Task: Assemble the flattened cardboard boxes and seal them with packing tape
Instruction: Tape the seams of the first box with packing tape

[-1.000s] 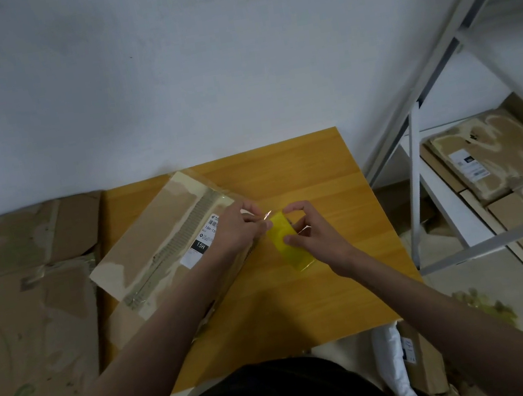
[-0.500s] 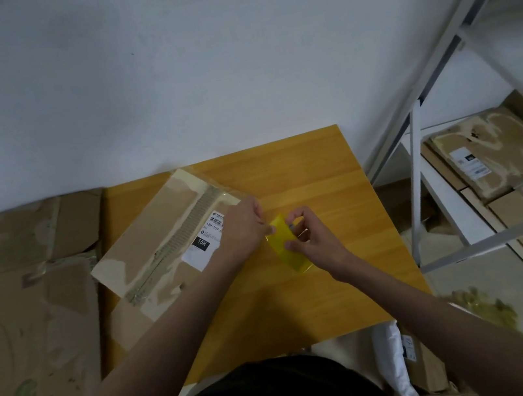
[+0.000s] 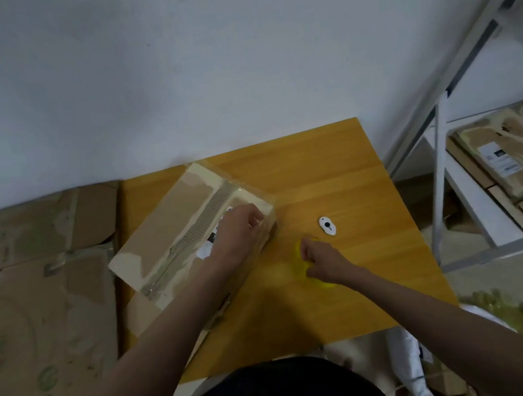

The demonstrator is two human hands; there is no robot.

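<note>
a small white oval gadget lies on the wooden table, beside metal shelving.

1. L hand has left the yellow tape roll; it now lies on the near-right corner of the cardboard box, fingers curled over the box's edge. Earlier its fingertips met the roll just off that corner.
2. R hand has dropped nearer the person w/ the roll, so hands now sit apart; roll is blurred, grip unclear in detail.
3. Roll itself is further from the box than 0.5 s ago.
4. Small white cutter now shows on the table, just beyond R hand; it wasn't visible before.
</note>
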